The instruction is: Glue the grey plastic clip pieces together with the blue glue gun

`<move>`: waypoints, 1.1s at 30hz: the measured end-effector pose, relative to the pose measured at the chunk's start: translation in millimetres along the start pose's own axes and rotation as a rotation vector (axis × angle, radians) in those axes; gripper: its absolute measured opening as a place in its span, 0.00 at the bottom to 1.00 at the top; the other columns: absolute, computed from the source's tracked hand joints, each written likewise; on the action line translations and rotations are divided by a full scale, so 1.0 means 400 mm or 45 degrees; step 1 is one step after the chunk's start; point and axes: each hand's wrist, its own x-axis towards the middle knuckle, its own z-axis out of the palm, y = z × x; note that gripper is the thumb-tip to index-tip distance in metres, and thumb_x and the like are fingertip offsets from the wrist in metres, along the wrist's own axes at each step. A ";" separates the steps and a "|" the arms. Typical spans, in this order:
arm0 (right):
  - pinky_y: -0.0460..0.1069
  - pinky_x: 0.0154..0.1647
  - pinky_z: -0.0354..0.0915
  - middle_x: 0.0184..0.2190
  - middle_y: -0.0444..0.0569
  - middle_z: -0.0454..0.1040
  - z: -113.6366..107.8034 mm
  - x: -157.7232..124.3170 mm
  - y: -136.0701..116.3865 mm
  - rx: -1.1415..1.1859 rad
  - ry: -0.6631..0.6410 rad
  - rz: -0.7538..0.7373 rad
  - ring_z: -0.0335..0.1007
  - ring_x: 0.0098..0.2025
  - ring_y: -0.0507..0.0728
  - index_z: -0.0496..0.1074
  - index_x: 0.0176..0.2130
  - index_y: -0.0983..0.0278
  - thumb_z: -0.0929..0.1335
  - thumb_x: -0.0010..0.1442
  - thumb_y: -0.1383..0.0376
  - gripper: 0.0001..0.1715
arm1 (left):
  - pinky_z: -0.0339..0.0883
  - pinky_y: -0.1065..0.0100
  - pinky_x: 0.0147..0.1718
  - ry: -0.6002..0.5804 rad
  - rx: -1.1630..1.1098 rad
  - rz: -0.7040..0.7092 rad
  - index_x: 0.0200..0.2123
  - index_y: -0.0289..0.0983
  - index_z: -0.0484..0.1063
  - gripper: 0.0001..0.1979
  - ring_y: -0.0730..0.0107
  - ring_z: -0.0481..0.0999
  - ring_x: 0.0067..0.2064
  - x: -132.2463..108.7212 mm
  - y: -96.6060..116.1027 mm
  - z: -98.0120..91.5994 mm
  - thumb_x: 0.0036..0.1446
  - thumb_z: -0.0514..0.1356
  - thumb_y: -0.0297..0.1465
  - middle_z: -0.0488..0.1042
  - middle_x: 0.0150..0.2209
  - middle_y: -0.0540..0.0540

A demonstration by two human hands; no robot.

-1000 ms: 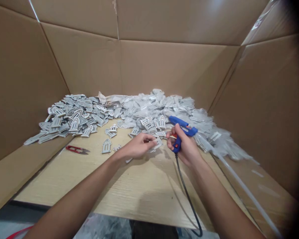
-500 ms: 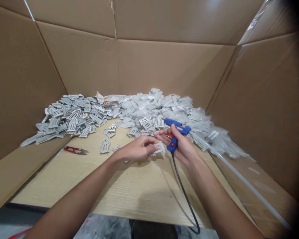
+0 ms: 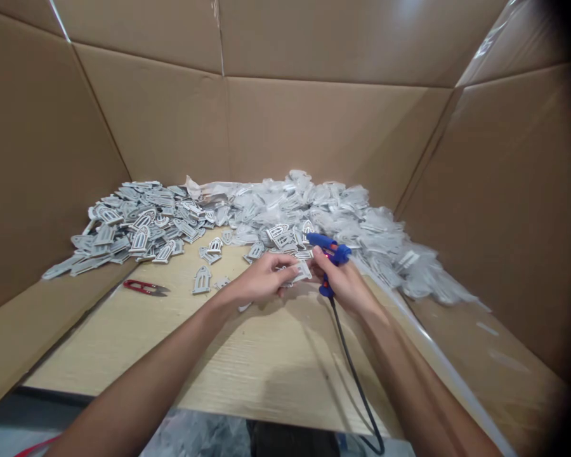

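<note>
My left hand (image 3: 261,279) is closed in a pinch on a small grey arch-shaped piece (image 3: 302,270) just above the wooden table (image 3: 247,362). My right hand (image 3: 345,282) is wrapped round the grip of a blue glue gun (image 3: 327,249), its nozzle pointing left at the piece. The gun's black cord (image 3: 354,374) runs down past the table's near edge, and a long clear glue stick (image 3: 423,343) trails from its back. Both hands meet at the middle of the table.
A heap of loose grey arch pieces (image 3: 137,222) lies at the back left, a heap of bagged ones (image 3: 361,228) at the back right. Red thread snips (image 3: 145,288) and a single arch piece (image 3: 202,279) lie left of my hands. Cardboard walls (image 3: 314,127) enclose the table.
My right hand has swung the glue gun left and down, bringing its nozzle to the piece. My left hand has lifted the piece slightly toward the gun.
</note>
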 end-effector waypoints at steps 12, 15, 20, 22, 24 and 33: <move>0.43 0.25 0.71 0.31 0.45 0.79 -0.012 -0.010 -0.053 0.434 -0.090 0.039 0.77 0.28 0.51 0.75 0.30 0.64 0.80 0.49 0.46 0.25 | 0.55 0.72 0.23 -0.004 0.025 -0.079 0.35 0.36 0.75 0.16 0.75 0.65 0.24 -0.007 0.003 0.002 0.62 0.59 0.44 0.68 0.25 0.50; 0.42 0.20 0.66 0.29 0.44 0.78 -0.009 -0.015 -0.053 0.375 -0.068 0.073 0.74 0.24 0.50 0.74 0.30 0.64 0.79 0.49 0.46 0.26 | 0.56 0.73 0.23 0.081 -0.027 -0.056 0.34 0.35 0.75 0.16 0.74 0.68 0.26 0.003 -0.007 -0.004 0.62 0.59 0.43 0.71 0.28 0.48; 0.42 0.19 0.64 0.24 0.42 0.74 -0.007 -0.019 -0.049 0.294 -0.037 0.175 0.73 0.22 0.50 0.71 0.30 0.63 0.80 0.48 0.46 0.27 | 0.58 0.72 0.24 0.205 -0.042 -0.102 0.34 0.36 0.74 0.14 0.74 0.68 0.25 0.018 -0.030 -0.011 0.61 0.60 0.42 0.72 0.27 0.47; 0.43 0.19 0.64 0.24 0.43 0.74 -0.008 -0.017 -0.044 0.253 -0.035 0.188 0.73 0.22 0.51 0.71 0.29 0.63 0.80 0.48 0.46 0.27 | 0.58 0.72 0.23 0.229 -0.040 -0.108 0.34 0.37 0.74 0.14 0.74 0.67 0.24 0.020 -0.033 -0.011 0.61 0.60 0.42 0.71 0.25 0.48; 0.43 0.19 0.65 0.24 0.44 0.74 -0.009 -0.015 -0.039 0.214 -0.030 0.188 0.73 0.22 0.51 0.72 0.28 0.64 0.80 0.49 0.46 0.27 | 0.58 0.72 0.23 0.235 -0.040 -0.096 0.34 0.37 0.74 0.14 0.74 0.67 0.24 0.020 -0.033 -0.011 0.61 0.60 0.42 0.70 0.25 0.48; 0.44 0.19 0.66 0.24 0.45 0.74 -0.015 -0.003 -0.017 0.144 0.031 0.223 0.75 0.23 0.53 0.72 0.29 0.63 0.80 0.49 0.46 0.26 | 0.54 0.72 0.21 0.355 0.025 -0.147 0.39 0.36 0.77 0.16 0.74 0.66 0.22 0.016 -0.022 -0.012 0.61 0.60 0.43 0.71 0.24 0.49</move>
